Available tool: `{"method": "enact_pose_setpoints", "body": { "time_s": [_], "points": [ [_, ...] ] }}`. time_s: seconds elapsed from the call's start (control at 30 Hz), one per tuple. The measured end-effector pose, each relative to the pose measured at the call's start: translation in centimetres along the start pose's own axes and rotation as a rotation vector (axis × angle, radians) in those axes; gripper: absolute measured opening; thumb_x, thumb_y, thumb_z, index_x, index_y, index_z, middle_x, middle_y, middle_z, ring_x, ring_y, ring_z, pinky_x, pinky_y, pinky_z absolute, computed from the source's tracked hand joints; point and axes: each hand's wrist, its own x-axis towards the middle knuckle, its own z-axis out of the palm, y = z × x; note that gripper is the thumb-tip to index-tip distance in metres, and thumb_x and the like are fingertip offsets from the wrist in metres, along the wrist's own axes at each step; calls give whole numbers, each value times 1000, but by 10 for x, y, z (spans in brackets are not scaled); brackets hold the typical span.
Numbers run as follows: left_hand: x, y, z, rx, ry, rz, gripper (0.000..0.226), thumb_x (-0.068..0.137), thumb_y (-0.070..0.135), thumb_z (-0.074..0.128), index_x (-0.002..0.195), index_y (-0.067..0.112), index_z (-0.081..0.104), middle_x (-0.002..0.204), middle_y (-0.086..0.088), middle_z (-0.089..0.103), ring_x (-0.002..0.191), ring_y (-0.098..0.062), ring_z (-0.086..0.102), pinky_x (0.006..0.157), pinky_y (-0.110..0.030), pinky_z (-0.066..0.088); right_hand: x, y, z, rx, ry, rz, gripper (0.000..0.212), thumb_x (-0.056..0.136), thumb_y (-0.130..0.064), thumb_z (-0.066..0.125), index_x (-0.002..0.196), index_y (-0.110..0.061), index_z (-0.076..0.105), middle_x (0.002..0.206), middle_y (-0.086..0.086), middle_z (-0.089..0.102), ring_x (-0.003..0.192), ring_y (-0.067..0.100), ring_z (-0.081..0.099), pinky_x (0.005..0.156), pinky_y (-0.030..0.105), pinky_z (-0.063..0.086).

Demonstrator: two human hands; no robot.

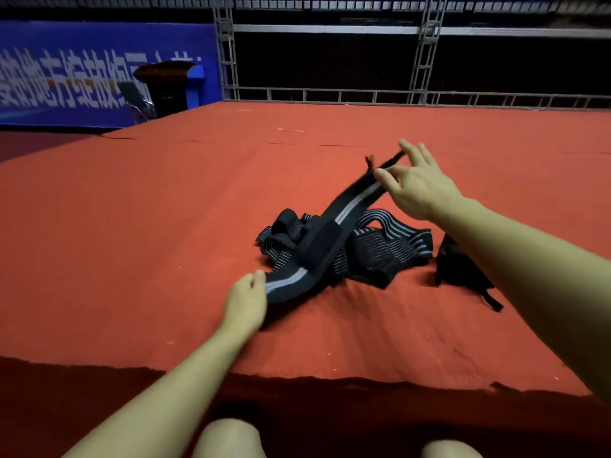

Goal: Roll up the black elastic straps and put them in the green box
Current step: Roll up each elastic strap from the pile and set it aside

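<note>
One black elastic strap (pixel 330 233) is pulled out of the strap pile (pixel 373 249) and held stretched over it, diagonal. Both sit on a red carpeted platform (pixel 165 209).

Right hand (pixel 415 183): beyond the pile, raised off the carpet, thumb and forefinger pinching the far end of the strap, other fingers spread loose. Left hand (pixel 246 302): on the near side of the pile, down on the carpet, fingers curled on the strap's near end, the one with the grey stripe.

Rest of the straps lie tangled in the pile under the stretched one. A separate black item (pixel 459 266) lies just right of the pile, partly hidden by the right forearm; can't tell what it is.

Green box: not in view.

Step, my read: singling out and straightening one strap before rolling. No roll started on it.

Next move needs: get the strap clear of the pile so it doesn't drag others, keep it flat and lightly tensioned, then start a tight roll from one end. Elastic will spring open if released, so the finished roll has to stay gripped until it's boxed. Box must be located first.
</note>
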Motion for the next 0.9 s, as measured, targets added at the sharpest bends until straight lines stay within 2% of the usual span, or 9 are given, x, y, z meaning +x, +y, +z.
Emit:
{"method": "enact_pose_setpoints", "body": {
  "time_s": [0.2, 0.33, 0.4, 0.47, 0.57, 0.67, 0.73, 0.8, 0.9],
  "points": [
    [-31, 18, 61, -474, -461, -367, 38, 94, 40, 71, 106, 4, 76, 93, -8, 80, 82, -26, 76, 75, -42, 61, -13, -5, 40, 288, -68, 99, 60, 106, -58, 33, 103, -11, 70, 117, 16, 70, 111, 37, 64, 95, 43, 51],
    [-41, 21, 71, -534, -579, -411, 35, 93, 30, 75, 113, 1, 73, 99, -12, 79, 77, -24, 76, 64, -32, 61, -70, -22, 56, 692, -426, -51, 28, 99, -39, 65, 99, -14, 78, 95, 1, 79, 93, 18, 73, 82, 23, 55],
    [-42, 19, 74, -589, -584, -421, 36, 92, 24, 77, 114, -4, 71, 103, -18, 77, 94, -36, 75, 86, -46, 62, -101, -25, 70, 713, -618, -193, 19, 89, -33, 80, 100, -18, 79, 101, -1, 79, 97, 10, 72, 93, 29, 55],
    [-41, 17, 75, -593, -588, -427, 35, 92, 21, 76, 114, -5, 72, 104, -20, 77, 99, -37, 74, 88, -46, 62, -128, -24, 88, 651, -708, -305, 33, 79, -37, 88, 108, -25, 78, 117, -8, 74, 114, 6, 66, 107, 27, 47],
    [-40, 17, 77, -558, -575, -431, 28, 94, 21, 74, 112, -1, 74, 100, -14, 78, 86, -26, 76, 67, -30, 63, -159, -23, 117, 651, -555, -356, 52, 72, -40, 92, 119, -28, 70, 131, -13, 60, 126, 1, 53, 109, 16, 38],
    [-41, 20, 77, -610, -632, -472, 28, 96, 20, 71, 113, -3, 72, 102, -15, 78, 88, -25, 75, 77, -32, 63, -177, -22, 142, 738, -219, -381, 36, 81, -44, 81, 112, -27, 72, 123, -16, 64, 119, 5, 59, 103, 27, 47],
    [-43, 24, 74, -567, -640, -455, 33, 99, 25, 68, 109, -7, 71, 89, -14, 78, 76, -24, 74, 64, -27, 61, -180, -21, 151, 791, -112, -355, 21, 86, -37, 75, 105, -30, 76, 115, -16, 70, 111, 6, 65, 97, 31, 52],
    [-42, 27, 69, -305, -579, -341, 49, 104, 39, 58, 92, -7, 70, 66, -11, 73, 58, -23, 71, 49, -26, 55, -180, -23, 153, 888, -150, -267, 18, 89, -24, 73, 100, -37, 78, 108, -15, 74, 105, 7, 70, 94, 29, 54],
    [-35, 20, 63, 267, -291, 46, 59, 102, 56, 45, 74, 10, 68, 61, -3, 71, 62, -26, 69, 60, -32, 54, -173, -22, 154, 924, -216, -116, 16, 97, -19, 69, 103, -32, 78, 101, -14, 78, 98, 4, 72, 92, 29, 54]
  ]
}}
